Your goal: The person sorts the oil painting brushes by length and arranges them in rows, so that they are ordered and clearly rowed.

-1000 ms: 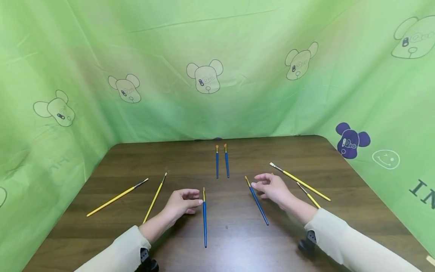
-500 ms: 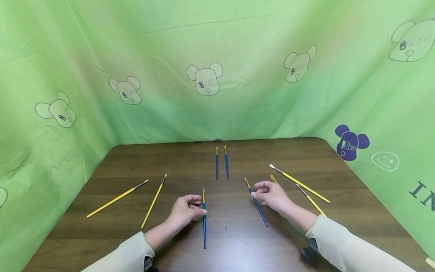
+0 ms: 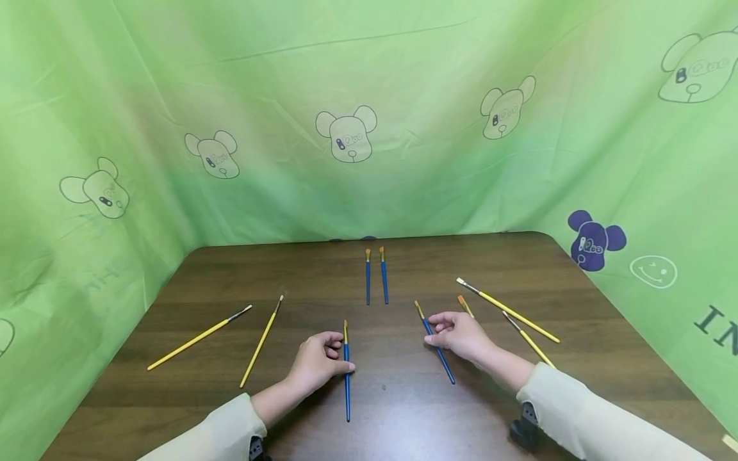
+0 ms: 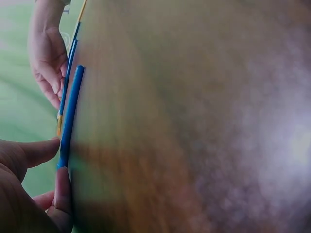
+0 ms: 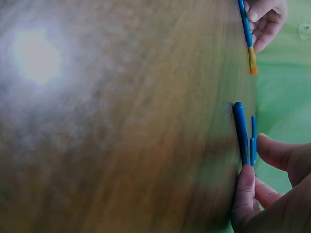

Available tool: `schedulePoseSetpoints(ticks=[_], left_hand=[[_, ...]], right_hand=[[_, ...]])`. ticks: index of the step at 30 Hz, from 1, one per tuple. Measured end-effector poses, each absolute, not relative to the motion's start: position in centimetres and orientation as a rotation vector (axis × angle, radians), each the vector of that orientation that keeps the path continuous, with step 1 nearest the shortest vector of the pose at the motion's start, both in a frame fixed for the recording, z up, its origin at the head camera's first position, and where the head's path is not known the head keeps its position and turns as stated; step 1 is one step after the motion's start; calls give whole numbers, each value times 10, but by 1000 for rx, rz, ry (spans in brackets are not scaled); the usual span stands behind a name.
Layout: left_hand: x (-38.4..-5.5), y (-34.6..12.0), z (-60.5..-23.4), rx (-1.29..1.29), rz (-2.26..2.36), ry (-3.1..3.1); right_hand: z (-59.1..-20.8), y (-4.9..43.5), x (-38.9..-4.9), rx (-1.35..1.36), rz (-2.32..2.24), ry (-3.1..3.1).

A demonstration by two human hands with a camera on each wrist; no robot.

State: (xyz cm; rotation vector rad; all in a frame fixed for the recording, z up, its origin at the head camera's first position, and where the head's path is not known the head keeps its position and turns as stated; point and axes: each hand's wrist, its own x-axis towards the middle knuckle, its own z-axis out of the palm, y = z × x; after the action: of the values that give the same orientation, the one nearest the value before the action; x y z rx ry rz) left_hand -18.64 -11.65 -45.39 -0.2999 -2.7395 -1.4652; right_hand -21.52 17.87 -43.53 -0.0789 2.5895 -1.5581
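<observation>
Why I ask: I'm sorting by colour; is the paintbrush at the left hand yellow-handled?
No, the paintbrush at the left hand has a blue handle.

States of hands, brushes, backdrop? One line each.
Left hand: thumb over near blue brush, grip unclear
Right hand: at second near blue brush, thumb off handle
Near blue brushes: lying
Far blue brushes: lying, apart
Left yellow brushes: lying, apart
Right yellow brushes: lying, apart
Orange-tipped brush: partly hidden by right hand
Backdrop: hanging, creased
</observation>
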Motion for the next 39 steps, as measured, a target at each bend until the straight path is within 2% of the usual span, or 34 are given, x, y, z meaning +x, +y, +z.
schedulePoseSetpoints(ticks=[20,39], left_hand=[[-188,-116,-449,-381,-1388,-2717],[-187,-117,-448,-387,-1333,-2690]], right_hand=[[-432,179,-218,-199,-1330,2780],[-430,182,-216,-163,-1331,2793]])
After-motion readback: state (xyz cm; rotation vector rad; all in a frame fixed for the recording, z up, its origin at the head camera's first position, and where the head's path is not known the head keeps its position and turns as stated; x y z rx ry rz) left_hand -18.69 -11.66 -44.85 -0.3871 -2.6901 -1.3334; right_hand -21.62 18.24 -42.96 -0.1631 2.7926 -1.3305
